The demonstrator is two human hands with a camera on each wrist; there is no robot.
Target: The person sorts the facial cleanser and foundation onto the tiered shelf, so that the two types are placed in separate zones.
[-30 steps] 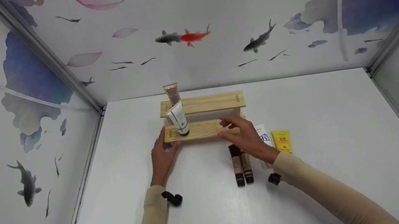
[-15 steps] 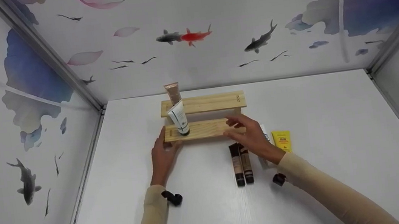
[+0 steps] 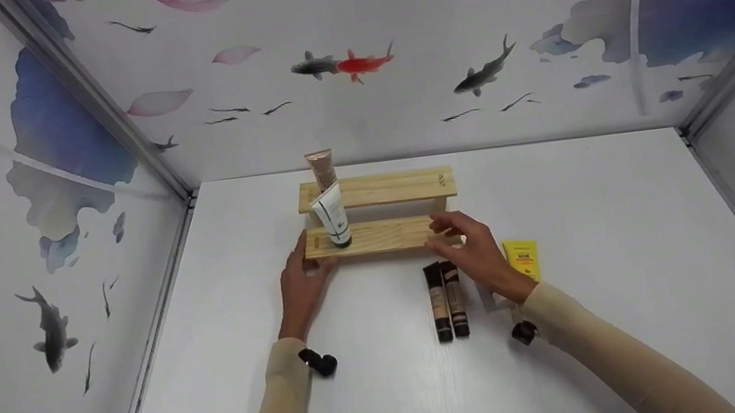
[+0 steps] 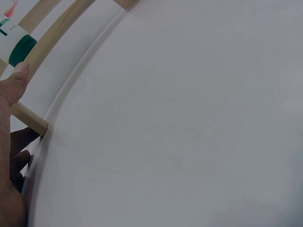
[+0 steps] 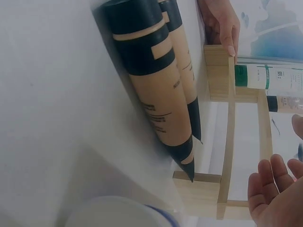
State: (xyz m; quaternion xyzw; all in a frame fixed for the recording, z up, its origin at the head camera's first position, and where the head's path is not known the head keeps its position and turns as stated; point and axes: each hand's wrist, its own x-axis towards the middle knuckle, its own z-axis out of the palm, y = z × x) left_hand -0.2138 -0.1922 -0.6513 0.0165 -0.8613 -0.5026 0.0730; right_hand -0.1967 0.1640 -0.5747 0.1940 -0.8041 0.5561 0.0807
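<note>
A two-tier wooden display stand (image 3: 385, 236) sits on the white table. My left hand (image 3: 303, 295) grips the left end of its lower tier, thumb on the front edge and fingers around the side panel. A white tube with a dark green cap (image 3: 332, 218) stands cap-down at the left of that tier. Behind it, a pinkish-brown tube (image 3: 321, 168) stands on the upper tier. My right hand (image 3: 482, 255) hovers over the right end of the lower tier, fingers loosely bent and holding nothing; in the right wrist view a gap shows between thumb and fingers (image 5: 272, 182).
Two black-and-beige tubes (image 3: 447, 300) lie side by side in front of the stand. A yellow tube (image 3: 522, 259) lies right of my right hand. A white tube (image 5: 120, 213) is mostly hidden under the right wrist. Printed panels wall the table's back and sides.
My right hand has shifted rightward along the lower tier to its right end, covering more of the white tube lying beneath. The left hand keeps its grip, and the standing tubes stay put.
</note>
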